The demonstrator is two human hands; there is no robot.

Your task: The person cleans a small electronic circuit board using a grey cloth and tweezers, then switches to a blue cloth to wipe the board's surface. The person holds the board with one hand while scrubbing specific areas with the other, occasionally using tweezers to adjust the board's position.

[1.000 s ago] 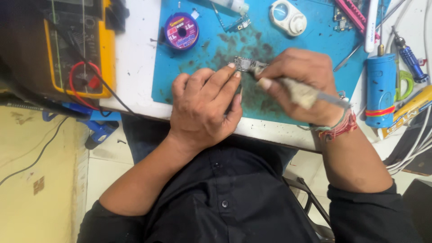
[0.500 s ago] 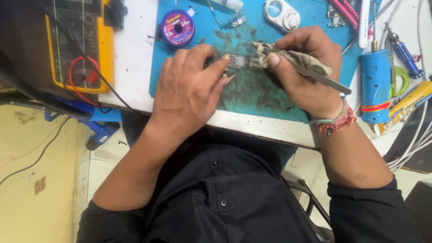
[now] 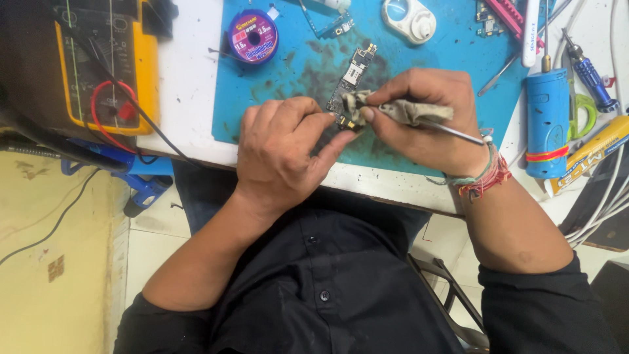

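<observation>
A small dark circuit board [image 3: 352, 85] lies on the blue work mat [image 3: 458, 65]. My left hand [image 3: 282, 147] rests on the mat with its fingertips pressing the board's near end. My right hand [image 3: 426, 115] grips a thin metal tool [image 3: 445, 130] wrapped in a dirty grey cloth [image 3: 406, 111]. The cloth-covered tip touches the near part of the board. Threads and a bracelet circle my right wrist.
A yellow multimeter [image 3: 105, 65] with red and black leads sits at the left. A purple wire spool [image 3: 253, 36], a white round holder [image 3: 409, 16], a blue cylinder [image 3: 545, 121], screwdrivers, tweezers and cables crowd the back and right of the white table.
Both hands have shifted slightly on the mat. More of the circuit board now shows beyond my fingers, and the cloth-wrapped tip sits on its near end.
</observation>
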